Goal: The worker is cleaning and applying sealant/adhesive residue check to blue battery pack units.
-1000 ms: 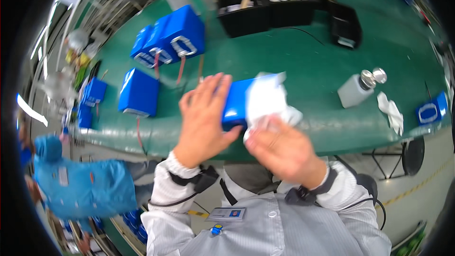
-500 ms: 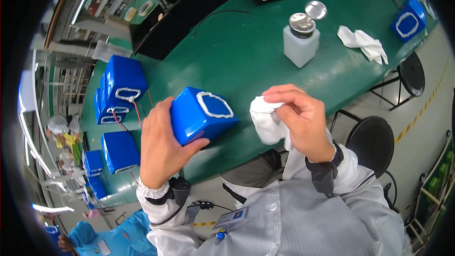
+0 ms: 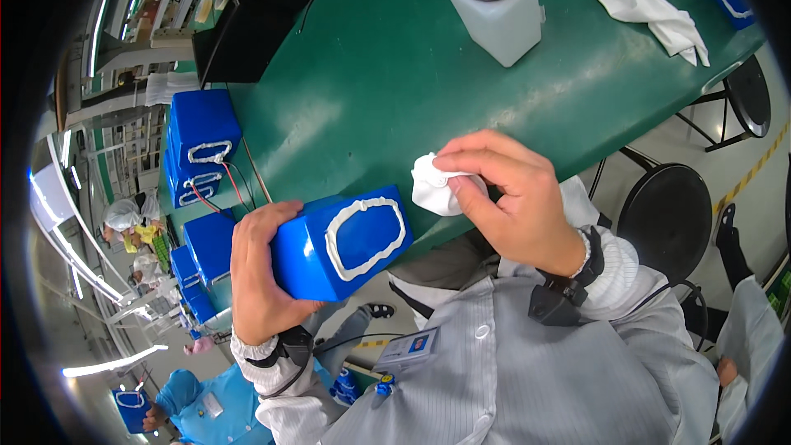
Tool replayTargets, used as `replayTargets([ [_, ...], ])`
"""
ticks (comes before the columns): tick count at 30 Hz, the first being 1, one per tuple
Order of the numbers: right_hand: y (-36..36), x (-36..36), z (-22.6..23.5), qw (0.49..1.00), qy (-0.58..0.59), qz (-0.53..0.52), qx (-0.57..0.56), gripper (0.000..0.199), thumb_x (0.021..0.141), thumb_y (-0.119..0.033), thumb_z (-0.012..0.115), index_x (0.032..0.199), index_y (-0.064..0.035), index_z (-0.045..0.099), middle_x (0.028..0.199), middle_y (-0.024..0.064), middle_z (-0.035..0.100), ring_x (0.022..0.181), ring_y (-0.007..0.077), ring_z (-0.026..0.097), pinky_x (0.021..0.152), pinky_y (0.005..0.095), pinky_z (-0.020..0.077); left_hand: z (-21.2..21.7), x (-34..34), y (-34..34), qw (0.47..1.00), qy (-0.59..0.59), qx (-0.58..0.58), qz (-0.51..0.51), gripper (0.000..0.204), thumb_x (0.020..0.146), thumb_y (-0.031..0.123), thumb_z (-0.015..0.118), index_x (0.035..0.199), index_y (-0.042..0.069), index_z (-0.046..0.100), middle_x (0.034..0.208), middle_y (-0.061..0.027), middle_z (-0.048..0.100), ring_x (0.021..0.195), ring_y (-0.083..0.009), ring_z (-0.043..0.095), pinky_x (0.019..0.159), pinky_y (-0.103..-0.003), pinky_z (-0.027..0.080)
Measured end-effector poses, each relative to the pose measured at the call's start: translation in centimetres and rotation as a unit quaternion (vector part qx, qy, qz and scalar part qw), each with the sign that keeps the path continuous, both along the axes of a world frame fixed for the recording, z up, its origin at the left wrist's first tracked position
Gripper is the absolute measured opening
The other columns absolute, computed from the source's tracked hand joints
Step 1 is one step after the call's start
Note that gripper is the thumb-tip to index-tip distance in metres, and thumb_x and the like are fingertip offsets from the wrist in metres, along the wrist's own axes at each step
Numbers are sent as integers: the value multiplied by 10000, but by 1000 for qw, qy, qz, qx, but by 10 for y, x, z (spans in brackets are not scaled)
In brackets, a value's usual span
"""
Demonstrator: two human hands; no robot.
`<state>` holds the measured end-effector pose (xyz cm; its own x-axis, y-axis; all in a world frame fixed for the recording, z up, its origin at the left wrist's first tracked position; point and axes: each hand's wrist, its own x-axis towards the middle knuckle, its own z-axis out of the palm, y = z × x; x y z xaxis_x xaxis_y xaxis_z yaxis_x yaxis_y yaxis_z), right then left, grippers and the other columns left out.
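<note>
My left hand [image 3: 268, 268] grips a blue shrink-wrapped battery pack [image 3: 297, 255] from its left side, fingers over the top edge and thumb below. The pack is tilted, so its end with a white glue-like ring faces up and right. In my right hand [image 3: 519, 206], a crumpled white cloth [image 3: 437, 188] is pinched between thumb and fingers, a short way right of the pack and apart from it. A pale dispenser bottle [image 3: 498, 21] with a metal top stands farther back on the green table [image 3: 354, 115].
More blue packs [image 3: 202, 119], some with red and black wires, stand at the left. Beyond them lies a black bin [image 3: 255, 25]. Another white cloth [image 3: 651, 16] and a blue pack [image 3: 733, 0] are at far right. Black stools [image 3: 666, 214] stand beside the table; a person in blue [image 3: 214, 412] is lower left.
My left hand has turned the pack so its ringed end shows more fully, and brought it lower. The cloth stays pinched in my right hand. The view has shifted, with the bottle now nearer the top edge.
</note>
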<state>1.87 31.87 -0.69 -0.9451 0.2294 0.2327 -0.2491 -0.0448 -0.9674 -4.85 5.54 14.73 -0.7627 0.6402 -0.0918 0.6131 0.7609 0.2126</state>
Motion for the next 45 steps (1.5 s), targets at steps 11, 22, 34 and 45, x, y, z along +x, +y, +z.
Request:
replayTargets([
  [11, -14, 7, 1, 998, 43, 21, 30, 179, 837, 32, 724, 1009, -13, 712, 1010, 109, 679, 846, 298, 691, 720, 365, 555, -3, 17, -1, 999, 12, 24, 34, 806, 514, 196, 904, 1238, 31, 592, 1255, -193, 675, 1141, -372, 632, 1007, -458, 462],
  [22, -60, 23, -9, 986, 119, 55, 103, 276, 766, 33, 701, 1042, 43, 699, 1075, 151, 660, 949, 313, 675, 836, 386, 568, -9, 13, -7, 999, 3, 30, 22, 858, 480, 250, 913, 1243, 24, 591, 1253, -197, 676, 1132, -365, 639, 997, -446, 469],
  [34, -70, 7, 22, 978, 199, 50, -24, 340, 720, 93, 732, 1050, 10, 732, 995, 125, 664, 844, 279, 675, 731, 357, 569, -6, 15, 0, 998, 14, 27, 62, 817, 527, 208, 927, 1246, 22, 587, 1257, -190, 668, 1124, -351, 645, 984, -434, 486],
  [45, -49, -25, 29, 966, 247, 64, 48, 365, 738, 29, 757, 1100, -16, 745, 933, 104, 628, 753, 258, 639, 651, 359, 534, -3, 16, 4, 998, 27, 17, 59, 837, 510, 226, 946, 1244, 30, 594, 1226, -190, 681, 1107, -358, 650, 977, -437, 480],
])
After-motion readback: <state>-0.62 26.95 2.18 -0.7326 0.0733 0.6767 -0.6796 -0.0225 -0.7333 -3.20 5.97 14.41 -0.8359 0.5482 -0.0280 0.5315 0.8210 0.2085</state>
